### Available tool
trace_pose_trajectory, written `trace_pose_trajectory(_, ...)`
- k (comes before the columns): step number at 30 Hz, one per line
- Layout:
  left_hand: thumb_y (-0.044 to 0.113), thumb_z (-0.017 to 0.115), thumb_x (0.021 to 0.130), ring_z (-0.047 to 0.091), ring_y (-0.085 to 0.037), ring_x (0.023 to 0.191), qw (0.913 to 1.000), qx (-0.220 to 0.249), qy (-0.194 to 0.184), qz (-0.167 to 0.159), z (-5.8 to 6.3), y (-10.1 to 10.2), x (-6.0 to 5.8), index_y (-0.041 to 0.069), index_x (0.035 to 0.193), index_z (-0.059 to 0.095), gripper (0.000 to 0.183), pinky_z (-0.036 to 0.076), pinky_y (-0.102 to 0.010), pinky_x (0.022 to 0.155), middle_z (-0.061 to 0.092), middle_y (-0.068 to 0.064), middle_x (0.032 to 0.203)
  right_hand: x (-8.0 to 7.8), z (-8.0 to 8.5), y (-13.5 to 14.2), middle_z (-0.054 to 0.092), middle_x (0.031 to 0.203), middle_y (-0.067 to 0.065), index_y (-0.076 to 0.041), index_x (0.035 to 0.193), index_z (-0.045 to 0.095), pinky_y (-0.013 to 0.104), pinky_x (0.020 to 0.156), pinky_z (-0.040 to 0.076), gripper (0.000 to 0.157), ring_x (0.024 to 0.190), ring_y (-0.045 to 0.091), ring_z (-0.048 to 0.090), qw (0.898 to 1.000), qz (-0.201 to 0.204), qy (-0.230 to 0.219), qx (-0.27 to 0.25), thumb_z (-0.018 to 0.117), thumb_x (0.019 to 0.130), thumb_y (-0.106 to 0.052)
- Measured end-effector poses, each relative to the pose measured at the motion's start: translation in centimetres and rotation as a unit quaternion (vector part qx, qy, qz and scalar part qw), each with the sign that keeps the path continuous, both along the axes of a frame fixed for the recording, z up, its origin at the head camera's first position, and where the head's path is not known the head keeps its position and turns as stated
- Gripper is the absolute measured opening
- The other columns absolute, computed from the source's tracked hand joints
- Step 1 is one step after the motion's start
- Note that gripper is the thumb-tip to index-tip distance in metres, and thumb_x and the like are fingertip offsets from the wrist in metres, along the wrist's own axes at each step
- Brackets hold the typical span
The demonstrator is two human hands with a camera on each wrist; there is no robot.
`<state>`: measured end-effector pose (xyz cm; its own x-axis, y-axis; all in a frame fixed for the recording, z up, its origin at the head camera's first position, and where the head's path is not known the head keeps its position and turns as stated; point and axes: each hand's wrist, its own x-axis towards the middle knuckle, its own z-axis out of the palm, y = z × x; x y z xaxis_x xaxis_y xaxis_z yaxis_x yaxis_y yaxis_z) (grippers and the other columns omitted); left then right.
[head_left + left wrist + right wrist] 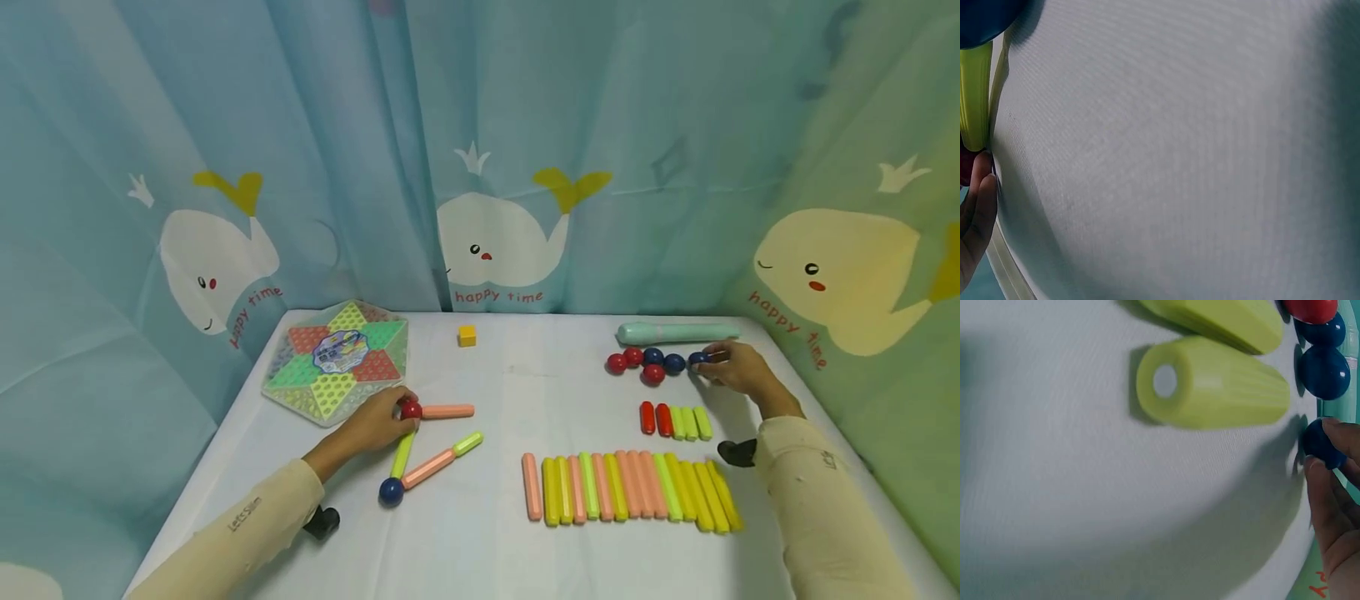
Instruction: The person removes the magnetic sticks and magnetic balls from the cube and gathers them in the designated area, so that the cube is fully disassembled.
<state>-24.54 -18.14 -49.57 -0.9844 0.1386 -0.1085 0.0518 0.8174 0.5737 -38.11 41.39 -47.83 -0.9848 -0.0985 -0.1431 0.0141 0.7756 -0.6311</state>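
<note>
My left hand [384, 418] grips a red ball [411, 410] at the left, with thumb and fingers around it. From that ball a pink stick [448, 411] runs right and a yellow-green stick [402, 454] runs down to a blue ball [391, 492]. Another pink stick [429, 468] slants from the blue ball and meets a short green stick [468, 443]. At the far right, my right hand [738, 369] pinches a blue ball [1321, 445] between thumb and fingers. Right beside it lie several red and blue balls [653, 374].
Short red and green sticks [678, 422] lie below the balls, above a long row of pink, yellow and green sticks [606, 486]. A pale green tube [675, 333] lies behind the balls. A star-patterned game board [300, 398] and a yellow cube [467, 336] sit toward the back.
</note>
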Motion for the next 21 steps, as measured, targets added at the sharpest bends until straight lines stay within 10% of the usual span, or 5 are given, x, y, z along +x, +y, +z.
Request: trace_pose_trajectory(21, 0.026, 0.076, 0.090, 0.058, -0.014, 0.094, 0.9999, 0.003, -0.015, -0.001, -0.2, -0.1, -0.4, 0.013, 0.123, 0.064, 0.038, 0.051, -0.033, 0.082, 0.064, -0.001, 0.109, 0.9, 0.5, 0.5, 0.045, 0.135, 0.045, 0.017, 0.146, 0.028, 0.040, 0.076, 0.060, 0.075, 0.091, 0.024, 0.069, 0.999, 0.033, -0.005, 0.005, 0.066, 0.098, -0.026)
